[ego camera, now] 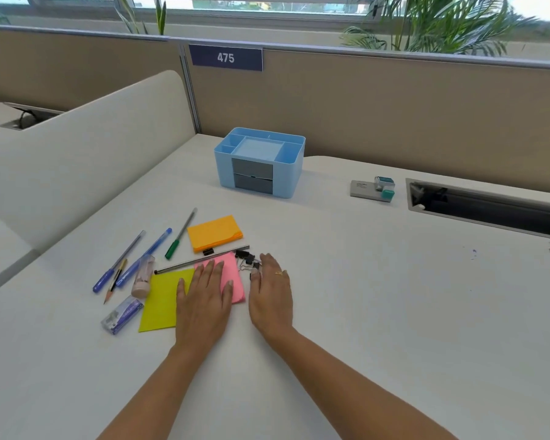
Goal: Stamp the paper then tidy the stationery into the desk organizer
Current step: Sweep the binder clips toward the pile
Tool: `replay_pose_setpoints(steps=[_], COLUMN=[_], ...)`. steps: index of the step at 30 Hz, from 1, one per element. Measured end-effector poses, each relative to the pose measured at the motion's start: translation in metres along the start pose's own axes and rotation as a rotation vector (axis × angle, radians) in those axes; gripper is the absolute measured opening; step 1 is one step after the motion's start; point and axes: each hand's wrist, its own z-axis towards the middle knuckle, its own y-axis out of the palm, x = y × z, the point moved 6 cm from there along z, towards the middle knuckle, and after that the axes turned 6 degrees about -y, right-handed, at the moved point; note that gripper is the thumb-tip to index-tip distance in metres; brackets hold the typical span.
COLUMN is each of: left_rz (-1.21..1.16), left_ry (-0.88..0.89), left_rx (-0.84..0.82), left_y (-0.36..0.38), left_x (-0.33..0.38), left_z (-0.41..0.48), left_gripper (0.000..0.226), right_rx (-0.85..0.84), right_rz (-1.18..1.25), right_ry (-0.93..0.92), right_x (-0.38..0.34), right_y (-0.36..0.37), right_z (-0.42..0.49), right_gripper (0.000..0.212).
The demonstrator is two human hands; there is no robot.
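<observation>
Here, left hand (204, 296) flat on pink notes (234, 274), right hand (272, 292) beside

3 sticky-note pads (215, 232), 4 pens (181, 234), 1 pencil (116, 281), 1 organizer (258, 161), 1 stamp (384, 187), 2 hands (204, 300).

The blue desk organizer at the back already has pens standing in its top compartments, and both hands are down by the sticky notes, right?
Not quite. The head view shows the blue desk organizer with empty top compartments; the pens lie on the desk, left of the sticky notes. The rest holds: the left hand rests on the pink sticky notes, the right hand beside them.
</observation>
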Motion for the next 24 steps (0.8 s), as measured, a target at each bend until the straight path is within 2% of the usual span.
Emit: replay_pose_setpoints(steps=[3,9,12,17,20,24], left_rz=[0.0,0.097,0.131,0.135,0.084,-0.001], left_ry=[0.005,0.039,0.075,0.087,0.111,0.212], left_rx=[-0.014,-0.043,-0.03,-0.053,-0.005,0.032], left_y=[0.0,-0.004,-0.007,-0.009,-0.013,-0.013], left_x=[0.001,0.002,0.005,0.007,0.011,0.04], left_z=[-0.001,-0.001,-0.004,-0.006,-0.009,-0.03], left_gripper=[0.081,0.057,0.052,0.052,0.053,0.054], right_rx=[-0.089,-0.171,-0.21,-0.199,-0.193,-0.131], right_rz=[-0.108,-0.047,0.006,0.085,0.109,0.026], right_ry=[0.015,0.033,0.035,0.027,0.042,0.028], right_x=[-0.006,-0.022,-0.027,-0.026,-0.016,0.015], right_y=[0.013,0.025,0.029,0.024,0.011,-0.026], right_z=[-0.004,-0.004,-0.006,-0.007,-0.012,-0.026], right_gripper=[0.06,0.061,0.061,0.059,0.058,0.056])
